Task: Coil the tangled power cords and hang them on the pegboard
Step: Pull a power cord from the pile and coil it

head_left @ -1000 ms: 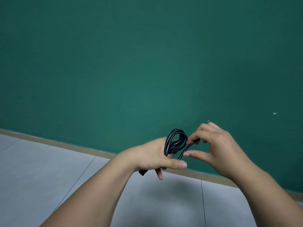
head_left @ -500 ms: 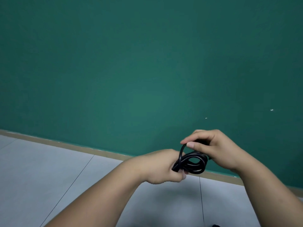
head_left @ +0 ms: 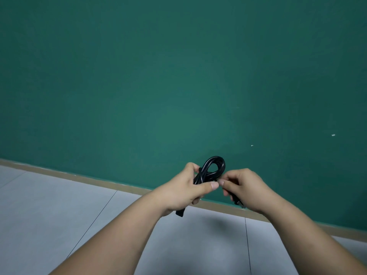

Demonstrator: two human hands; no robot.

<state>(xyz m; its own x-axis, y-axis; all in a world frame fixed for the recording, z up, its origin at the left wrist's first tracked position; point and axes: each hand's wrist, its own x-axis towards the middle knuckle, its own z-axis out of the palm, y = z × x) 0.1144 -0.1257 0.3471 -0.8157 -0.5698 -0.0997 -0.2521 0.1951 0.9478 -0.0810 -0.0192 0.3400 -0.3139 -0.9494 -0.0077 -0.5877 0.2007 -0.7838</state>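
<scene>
Green wall (head_left: 178,86) ahead, tiled floor (head_left: 59,205) below, no pegboard in sight. My left hand (head_left: 184,191) grips the coiled black power cord (head_left: 215,165), its loop standing above my fist. My right hand (head_left: 244,187) pinches the free tail (head_left: 237,202). I'd wrap that tail snugly round the coil's waist, thumb clamped.

Black power cord (head_left: 222,165), coiled in a small bundle, one loop standing up at 12 o'clock from the two hands. Left hand (head_left: 183,188): fingers curled round the bundle, thumb across its front; one plug end (head_left: 180,212) protrudes at 6 o'clock from the palm. Right hand (head_left: 245,185), at 3 o'clock from the left: pinches a strand, a dark cord end (head_left: 238,203) showing beneath it. Backdrop: green wall (head_left: 178,86), tan baseboard (head_left: 79,176), grey tiled floor (head_left: 59,215).
</scene>
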